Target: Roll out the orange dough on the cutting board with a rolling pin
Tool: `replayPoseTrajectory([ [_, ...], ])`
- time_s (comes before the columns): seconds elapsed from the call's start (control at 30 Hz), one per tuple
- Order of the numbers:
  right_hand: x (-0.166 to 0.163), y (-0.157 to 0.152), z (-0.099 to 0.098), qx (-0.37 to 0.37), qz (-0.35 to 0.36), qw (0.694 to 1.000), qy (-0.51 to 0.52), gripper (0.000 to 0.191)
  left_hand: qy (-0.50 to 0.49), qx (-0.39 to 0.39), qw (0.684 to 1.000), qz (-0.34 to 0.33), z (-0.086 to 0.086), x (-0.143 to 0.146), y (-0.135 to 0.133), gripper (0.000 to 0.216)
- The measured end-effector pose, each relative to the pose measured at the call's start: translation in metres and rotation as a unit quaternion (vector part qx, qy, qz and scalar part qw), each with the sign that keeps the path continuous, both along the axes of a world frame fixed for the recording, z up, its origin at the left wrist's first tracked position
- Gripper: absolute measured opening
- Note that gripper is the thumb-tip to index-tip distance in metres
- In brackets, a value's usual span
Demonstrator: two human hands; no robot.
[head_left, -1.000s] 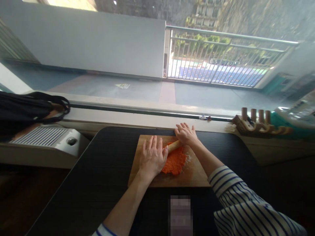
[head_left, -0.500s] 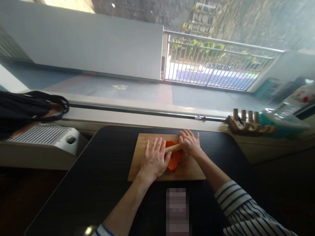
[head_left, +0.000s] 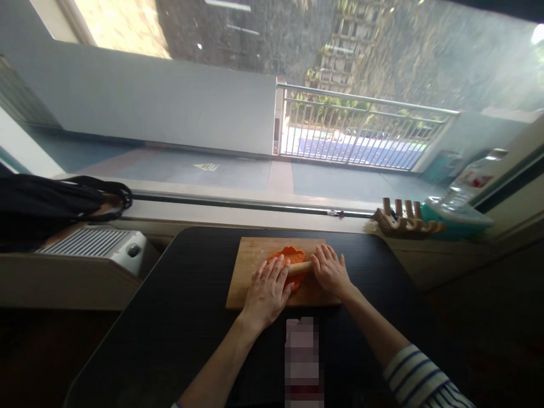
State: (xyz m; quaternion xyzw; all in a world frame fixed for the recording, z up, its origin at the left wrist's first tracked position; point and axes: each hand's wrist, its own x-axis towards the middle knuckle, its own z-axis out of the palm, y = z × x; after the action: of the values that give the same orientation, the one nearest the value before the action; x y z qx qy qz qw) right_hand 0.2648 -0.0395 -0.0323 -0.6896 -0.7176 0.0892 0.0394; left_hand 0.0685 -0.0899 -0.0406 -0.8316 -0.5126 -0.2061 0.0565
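Observation:
A pale wooden rolling pin (head_left: 300, 268) lies across a flattened sheet of orange dough (head_left: 290, 252) with an uneven edge. My left hand (head_left: 267, 289) is closed over the pin's left end, its fingers pointing away from me and covering part of the dough. At the other end, my right hand (head_left: 330, 271) grips the pin with fingers bent over it. Both palms face down, and they hide the pin's ends. Beneath everything is a wooden cutting board (head_left: 244, 258), lightly dusted near the dough.
The board rests on a black table (head_left: 191, 294) beside a window sill (head_left: 238, 212). A brown pronged rack (head_left: 403, 221), a teal container (head_left: 459, 218) and a plastic bottle (head_left: 476, 175) stand at right. A black bag (head_left: 46, 204) hangs over a white slatted unit (head_left: 93, 243) at left.
Both hands and the rolling pin have moved toward me across the dough, baring more of its far part. The camera view has tilted up and shifted slightly.

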Motion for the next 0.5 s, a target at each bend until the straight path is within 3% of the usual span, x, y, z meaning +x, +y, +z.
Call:
replayPoseTrajectory([
  [0.33,0.042,-0.016,-0.013,0.073,0.157,0.984,0.054,0.044,-0.037,-0.016,0.999,0.029,0.0,-0.019,-0.002,0.038],
  [0.5,0.049,-0.004,-0.001,0.086,0.222,0.968,0.072,0.029,-0.083,-0.056,0.994,0.038,0.007,-0.028,-0.004,0.028],
])
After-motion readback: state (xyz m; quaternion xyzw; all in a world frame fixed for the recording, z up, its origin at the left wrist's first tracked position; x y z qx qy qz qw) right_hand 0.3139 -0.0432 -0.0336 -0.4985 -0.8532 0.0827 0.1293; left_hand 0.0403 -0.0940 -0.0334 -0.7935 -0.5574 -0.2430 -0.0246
